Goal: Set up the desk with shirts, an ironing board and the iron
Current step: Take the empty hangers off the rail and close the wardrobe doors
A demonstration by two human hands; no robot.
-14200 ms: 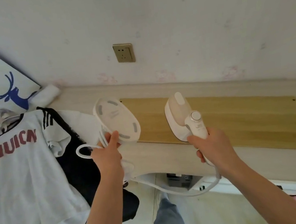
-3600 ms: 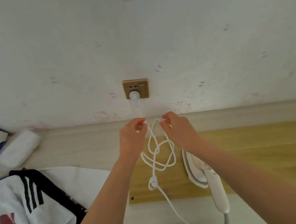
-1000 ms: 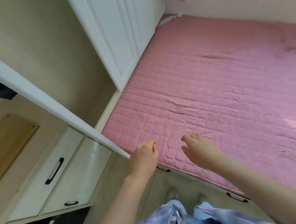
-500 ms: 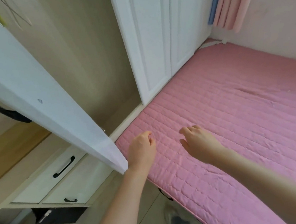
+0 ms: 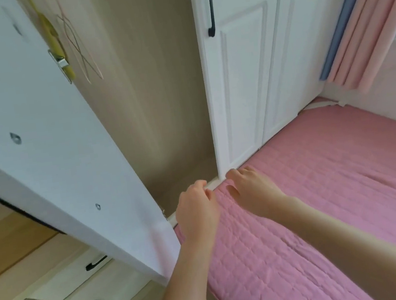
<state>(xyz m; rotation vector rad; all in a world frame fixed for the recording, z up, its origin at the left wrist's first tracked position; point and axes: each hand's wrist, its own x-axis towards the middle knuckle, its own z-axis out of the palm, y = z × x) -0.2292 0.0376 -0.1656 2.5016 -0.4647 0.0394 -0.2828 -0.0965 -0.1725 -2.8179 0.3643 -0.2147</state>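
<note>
While two empty hands, left hand [image 5: 195, 206] loosely curled and right hand [image 5: 252, 186] spread, are hovering over one pink mattress [image 5: 334, 182], one wardrobe door [image 5: 40, 145] is standing open beside two drawers [image 5: 83, 283].

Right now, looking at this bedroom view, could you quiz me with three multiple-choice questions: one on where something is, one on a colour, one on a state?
1. Where are both hands? A over the bed's near corner by the wardrobe; B on the drawers; C on the curtain.
2. What colour is the bed cover? A blue; B pink; C white.
3. The wardrobe door nearest the camera is: A shut; B open; C missing.

A: left hand and right hand hover there.
B: bed cover is pink.
C wrong; B: wardrobe door stands swung out.
</note>
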